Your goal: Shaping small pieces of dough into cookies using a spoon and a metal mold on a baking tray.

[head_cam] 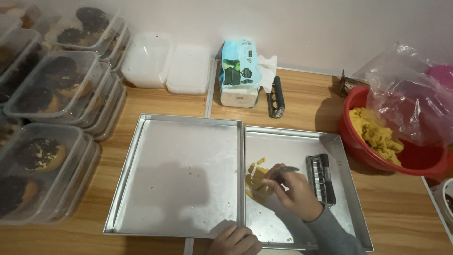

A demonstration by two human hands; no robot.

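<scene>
- Stacks of clear plastic boxes fill the far left of the wooden table, each with a lid on and dark-topped round pastries showing through.
- Beside them, against the wall, two squarish white plastic containers sit touching side by side.
- Next along is a soft tissue pack, light blue on top with a dark green picture and white at its base, one tissue sticking out at its right.
- A narrow black tool lies just to the right of that pack.
- At the far right a red bowl holds yellow dough, with a crumpled clear plastic bag draped over its back half.
- Two shallow metal trays lie edge to edge in front of me: the left tray holds only a few crumbs.
- My right hand is over the right tray, fingers pinched closed on a slim metal utensil whose tip points right.
- Under it is a small yellow dough lump, rough and crumbly, with loose bits around it, near the tray's left wall.
- A black and silver ridged mould lies just right of my hand in the same tray.
- My left hand rests at the near edge where the trays meet, fingers curled in; I cannot tell whether it grips anything.
</scene>
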